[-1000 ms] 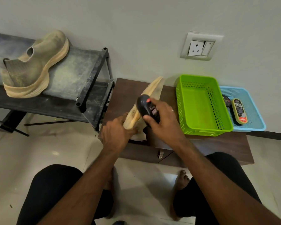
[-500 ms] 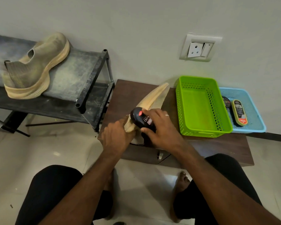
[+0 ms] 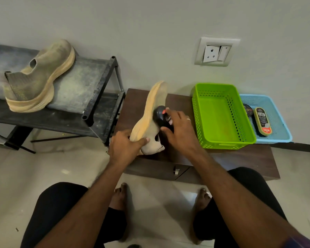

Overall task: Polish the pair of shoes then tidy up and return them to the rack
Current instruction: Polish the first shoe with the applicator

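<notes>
A beige shoe (image 3: 151, 111) stands tilted on its side over the brown low table (image 3: 138, 99), its pale sole facing left. My left hand (image 3: 125, 145) grips it at the heel end. My right hand (image 3: 182, 131) holds a black shoe-polish applicator (image 3: 162, 116) with a red mark against the shoe's upper, about midway along. The second beige shoe (image 3: 39, 77) lies on the top shelf of the dark metal rack (image 3: 97, 93) at the left.
A green plastic basket (image 3: 222, 115) sits on the table to the right of my hands. Beyond it a blue tray (image 3: 277, 126) holds a polish tin (image 3: 247, 110) and an oval brush (image 3: 262, 120). A wall socket (image 3: 216, 52) is above. My knees and bare feet are below.
The applicator went down toward the heel, then back up along the shoe's side. The shoe's toe has swung more upright. My left hand keeps its grip.
</notes>
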The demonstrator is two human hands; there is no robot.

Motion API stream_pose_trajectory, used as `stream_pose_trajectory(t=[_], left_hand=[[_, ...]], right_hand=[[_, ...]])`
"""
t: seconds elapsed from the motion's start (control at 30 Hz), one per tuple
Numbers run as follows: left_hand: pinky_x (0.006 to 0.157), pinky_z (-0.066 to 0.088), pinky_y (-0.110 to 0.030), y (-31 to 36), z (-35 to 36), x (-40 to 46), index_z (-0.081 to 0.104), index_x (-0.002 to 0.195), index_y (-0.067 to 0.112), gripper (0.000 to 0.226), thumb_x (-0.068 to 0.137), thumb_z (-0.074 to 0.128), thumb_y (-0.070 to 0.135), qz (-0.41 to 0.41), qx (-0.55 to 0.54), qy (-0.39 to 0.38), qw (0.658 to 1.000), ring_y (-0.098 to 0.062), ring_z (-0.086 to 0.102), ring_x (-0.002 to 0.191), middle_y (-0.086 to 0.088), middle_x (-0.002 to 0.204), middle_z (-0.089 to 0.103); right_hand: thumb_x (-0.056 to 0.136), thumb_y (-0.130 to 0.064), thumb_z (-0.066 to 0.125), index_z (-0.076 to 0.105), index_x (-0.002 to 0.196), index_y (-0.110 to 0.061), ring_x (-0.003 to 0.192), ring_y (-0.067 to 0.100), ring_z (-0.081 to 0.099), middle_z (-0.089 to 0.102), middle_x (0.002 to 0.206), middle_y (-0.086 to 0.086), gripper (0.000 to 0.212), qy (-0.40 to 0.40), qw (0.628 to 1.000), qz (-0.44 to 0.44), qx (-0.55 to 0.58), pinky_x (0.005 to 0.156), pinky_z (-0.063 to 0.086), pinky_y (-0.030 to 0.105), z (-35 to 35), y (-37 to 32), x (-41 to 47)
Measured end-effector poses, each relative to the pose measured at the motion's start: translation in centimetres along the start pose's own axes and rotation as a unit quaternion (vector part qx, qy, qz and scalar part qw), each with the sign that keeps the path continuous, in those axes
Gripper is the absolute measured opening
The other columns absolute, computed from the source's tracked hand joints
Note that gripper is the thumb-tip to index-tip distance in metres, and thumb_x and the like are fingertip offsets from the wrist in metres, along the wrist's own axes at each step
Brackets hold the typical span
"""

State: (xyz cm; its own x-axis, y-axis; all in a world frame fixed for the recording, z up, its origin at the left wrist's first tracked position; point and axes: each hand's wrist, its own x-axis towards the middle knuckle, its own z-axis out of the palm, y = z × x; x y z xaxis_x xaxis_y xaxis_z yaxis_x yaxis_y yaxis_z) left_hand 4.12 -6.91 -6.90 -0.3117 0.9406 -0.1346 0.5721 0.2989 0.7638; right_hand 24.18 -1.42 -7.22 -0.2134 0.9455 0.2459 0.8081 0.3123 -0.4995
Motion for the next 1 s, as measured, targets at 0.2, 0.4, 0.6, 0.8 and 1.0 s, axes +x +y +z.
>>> stream_pose_trajectory(t=[0.2, 0.4, 0.6, 0.8, 1.0], left_hand=[[0.069, 0.06, -0.035, -1.5, -1.7, 0.0, 0.076, 0.106, 0.014, 0.051, 0.066, 0.089, 0.043, -0.03, -0.044, -0.02, 0.998, -0.017, 0.071, 0.088, 0.002, 0.095, 0.075], [0.071, 0.061, -0.04, -1.3, -1.6, 0.5, 0.073, 0.111, 0.017, 0.056, 0.067, 0.087, 0.047, -0.015, -0.029, -0.009, 0.999, -0.014, 0.069, 0.088, 0.006, 0.096, 0.073], [0.064, 0.057, -0.029, -1.3, -1.6, 0.6, 0.076, 0.107, 0.014, 0.049, 0.068, 0.088, 0.041, -0.029, -0.045, -0.019, 0.998, -0.012, 0.07, 0.083, 0.003, 0.092, 0.075], [0.075, 0.062, -0.043, -1.8, -1.8, 0.2, 0.073, 0.112, 0.015, 0.061, 0.064, 0.085, 0.05, -0.025, -0.051, -0.034, 0.998, -0.017, 0.07, 0.093, 0.003, 0.1, 0.074], [0.073, 0.061, -0.043, -2.0, -1.9, 0.6, 0.075, 0.108, 0.021, 0.053, 0.064, 0.084, 0.049, -0.002, -0.035, -0.037, 0.999, -0.013, 0.069, 0.087, 0.006, 0.093, 0.074]], right_hand=[[0.084, -0.029, 0.075, 0.05, 0.136, -0.018, 0.11, 0.031, 0.055, 0.055, 0.122, 0.011, 0.058, 0.058, 0.994, 0.08, 0.054, 0.099, 0.045, 0.047, -0.7, -0.4, 0.5], [0.088, -0.034, 0.069, 0.047, 0.139, -0.018, 0.114, 0.019, 0.05, 0.053, 0.129, 0.007, 0.058, 0.101, 0.992, -0.013, 0.075, 0.095, 0.043, 0.03, -2.7, -3.5, -1.9], [0.09, -0.032, 0.068, 0.046, 0.14, -0.026, 0.117, 0.027, 0.051, 0.051, 0.132, 0.004, 0.055, -0.026, 0.997, -0.009, 0.077, 0.099, 0.041, 0.035, 1.4, -2.7, 0.8], [0.087, -0.03, 0.073, 0.049, 0.138, -0.021, 0.116, 0.022, 0.053, 0.054, 0.128, 0.006, 0.057, 0.091, 0.984, 0.094, 0.121, 0.102, 0.045, 0.038, 0.0, -1.1, 2.2], [0.088, -0.027, 0.07, 0.05, 0.139, -0.02, 0.114, 0.024, 0.047, 0.05, 0.13, 0.005, 0.056, -0.016, 0.992, -0.104, 0.069, 0.1, 0.044, 0.041, 0.0, -2.5, 0.4]])
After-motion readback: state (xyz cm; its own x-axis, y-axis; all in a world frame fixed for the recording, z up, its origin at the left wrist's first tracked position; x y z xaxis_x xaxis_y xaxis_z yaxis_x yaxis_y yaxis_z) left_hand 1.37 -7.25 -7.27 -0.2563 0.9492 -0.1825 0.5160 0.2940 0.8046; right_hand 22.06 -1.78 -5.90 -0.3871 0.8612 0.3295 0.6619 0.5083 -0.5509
